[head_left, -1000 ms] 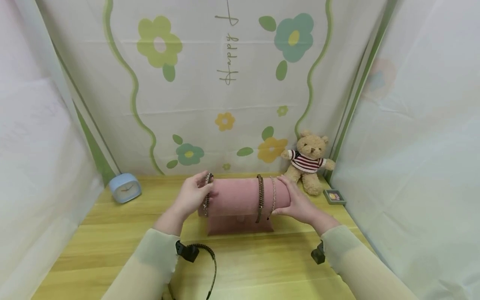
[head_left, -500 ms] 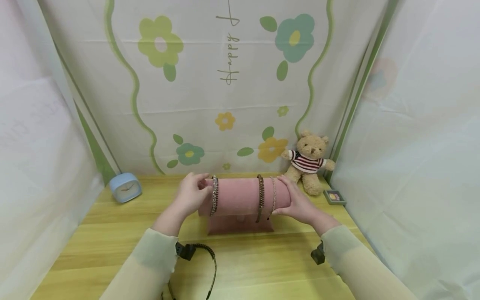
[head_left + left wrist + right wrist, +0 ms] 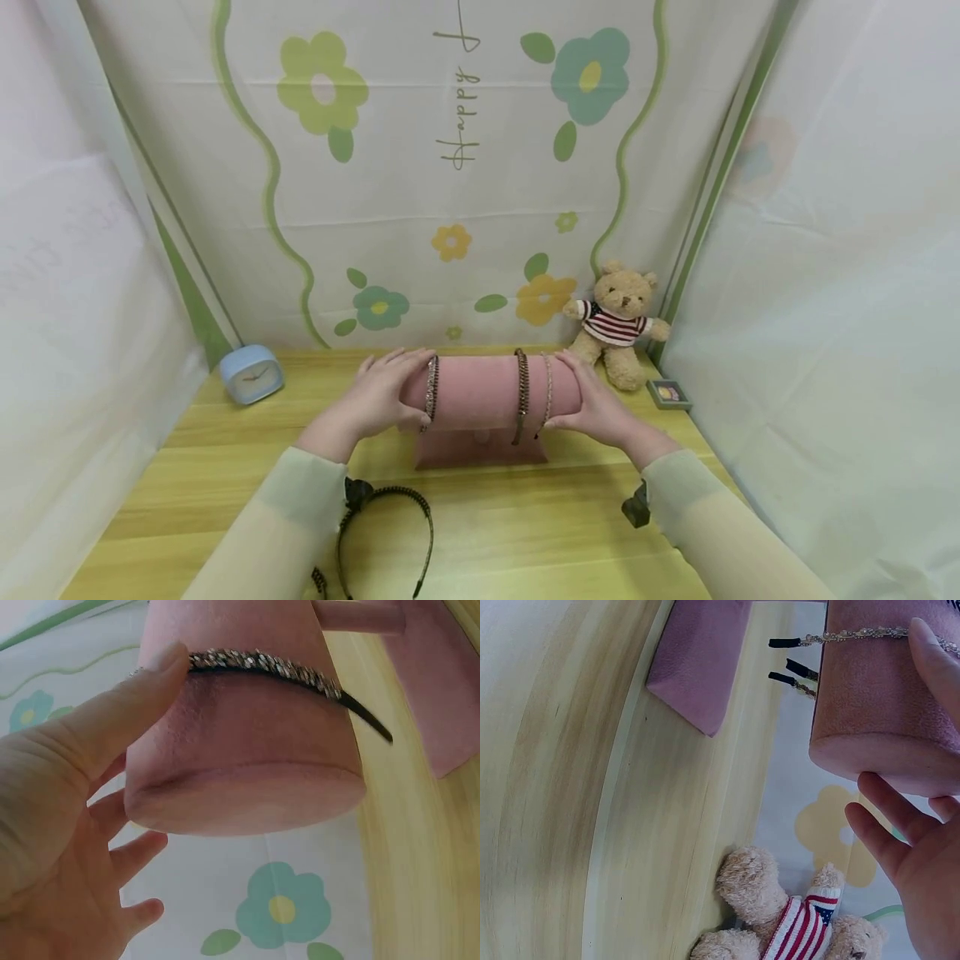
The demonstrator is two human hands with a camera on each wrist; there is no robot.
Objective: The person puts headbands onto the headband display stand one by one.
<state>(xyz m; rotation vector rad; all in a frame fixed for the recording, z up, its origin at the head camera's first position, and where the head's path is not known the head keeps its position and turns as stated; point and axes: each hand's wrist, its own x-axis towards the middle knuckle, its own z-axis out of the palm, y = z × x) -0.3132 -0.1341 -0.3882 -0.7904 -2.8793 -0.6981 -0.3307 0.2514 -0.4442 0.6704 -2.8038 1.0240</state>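
Note:
A pink velvet headband stand (image 3: 472, 392), a padded cylinder on a base, carries three headbands. At its left end is a sparkly headband (image 3: 262, 666) with glittering stones and a black tip. My left hand (image 3: 378, 396) spans that end, thumb on the sparkly headband and index finger at its top; the other fingers spread past the cylinder's end. My right hand (image 3: 600, 408) holds the right end, its thumb by a thin beaded headband (image 3: 862, 634) and its fingers behind. Between the hands sits a dark bronze braided headband (image 3: 521, 396).
On the wooden table (image 3: 525, 533) in front lies a dark headband (image 3: 429, 533), with part of another dark ridged piece (image 3: 319, 581) beside it. A blue clock (image 3: 251, 375) stands at the left, a teddy bear (image 3: 618, 325) and small framed picture (image 3: 669, 394) at the right.
The sparkly headband has shifted right along the cylinder, away from its left end. My left hand first lets go of it, then spreads with thumb and index finger against it. The right hand stays put.

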